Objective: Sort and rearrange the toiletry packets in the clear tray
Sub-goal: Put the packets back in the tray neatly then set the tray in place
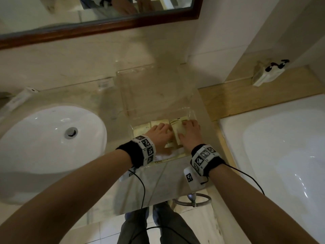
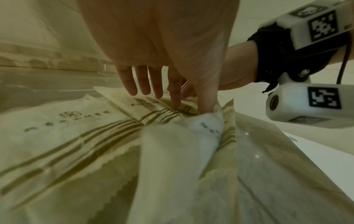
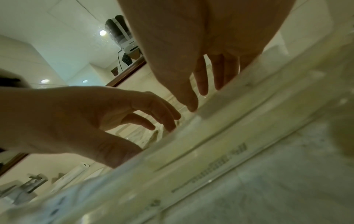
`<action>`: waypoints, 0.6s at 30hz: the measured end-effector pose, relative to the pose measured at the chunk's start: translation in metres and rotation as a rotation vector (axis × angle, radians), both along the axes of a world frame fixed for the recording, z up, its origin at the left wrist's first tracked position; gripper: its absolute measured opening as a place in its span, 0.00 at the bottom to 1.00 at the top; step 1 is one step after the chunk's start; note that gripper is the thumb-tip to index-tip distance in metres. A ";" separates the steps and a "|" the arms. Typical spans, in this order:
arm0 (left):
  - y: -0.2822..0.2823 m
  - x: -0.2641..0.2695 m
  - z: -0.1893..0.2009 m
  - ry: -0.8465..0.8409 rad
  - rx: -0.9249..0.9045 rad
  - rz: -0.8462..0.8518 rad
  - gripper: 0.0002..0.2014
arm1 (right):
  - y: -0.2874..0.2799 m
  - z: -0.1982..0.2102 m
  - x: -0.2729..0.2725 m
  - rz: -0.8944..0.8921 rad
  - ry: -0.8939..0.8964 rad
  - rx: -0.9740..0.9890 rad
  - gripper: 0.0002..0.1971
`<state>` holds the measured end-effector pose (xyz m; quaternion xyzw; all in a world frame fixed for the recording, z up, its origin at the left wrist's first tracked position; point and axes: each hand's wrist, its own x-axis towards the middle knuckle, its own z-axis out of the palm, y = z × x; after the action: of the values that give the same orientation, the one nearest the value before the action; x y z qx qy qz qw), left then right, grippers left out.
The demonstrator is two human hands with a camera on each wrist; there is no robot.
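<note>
While both hands work side by side over the near end of the clear tray (image 1: pixel 158 71), the sorting looks only partly done. The left hand (image 1: pixel 159 135) lies with its fingers (image 2: pixel 132 84) straight and spread, the tips resting on a cream packet with olive stripes (image 2: pixel 153 109), while its thumb presses down into the fold where a white packet (image 2: pixel 206 128) stands up between the cream ones; I judge it is steadying or parting them, not gripping. The right hand (image 1: pixel 190 133), just beside it, has its fingers extended and slightly parted, tips down on or near the packets by the tray's right wall; whether it pinches anything I cannot tell, since the right wrist view shows only the fingertips coming down towards the tray's edge. Under and just ahead of the hands, several cream toiletry packets (image 1: pixel 140 130) lie flat and overlapping in a loose row, with at least one turned on edge, so they are gathered at the near end but not yet squared up. Beyond the fingertips the rest of the tray looks bare. What remains, as I read it, is laying the upright packets flat and setting like beside like. Left of the left hand sits the white basin (image 1: pixel 44 134); right of the right hand, the bathtub (image 1: pixel 281 147).
</note>
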<state>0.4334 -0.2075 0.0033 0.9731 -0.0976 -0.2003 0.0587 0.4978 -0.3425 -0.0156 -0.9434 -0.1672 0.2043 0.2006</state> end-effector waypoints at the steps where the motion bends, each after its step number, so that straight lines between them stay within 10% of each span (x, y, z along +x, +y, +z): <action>1: 0.000 0.000 0.001 0.011 -0.006 -0.010 0.28 | 0.000 0.001 0.000 -0.001 -0.001 0.010 0.23; 18: 0.007 0.005 -0.006 0.079 -0.013 0.224 0.27 | 0.014 -0.004 -0.006 -0.087 0.044 0.091 0.24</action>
<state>0.4381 -0.2006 -0.0025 0.9688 0.0129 -0.2302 0.0908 0.4913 -0.3281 -0.0193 -0.9351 -0.1306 0.2080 0.2556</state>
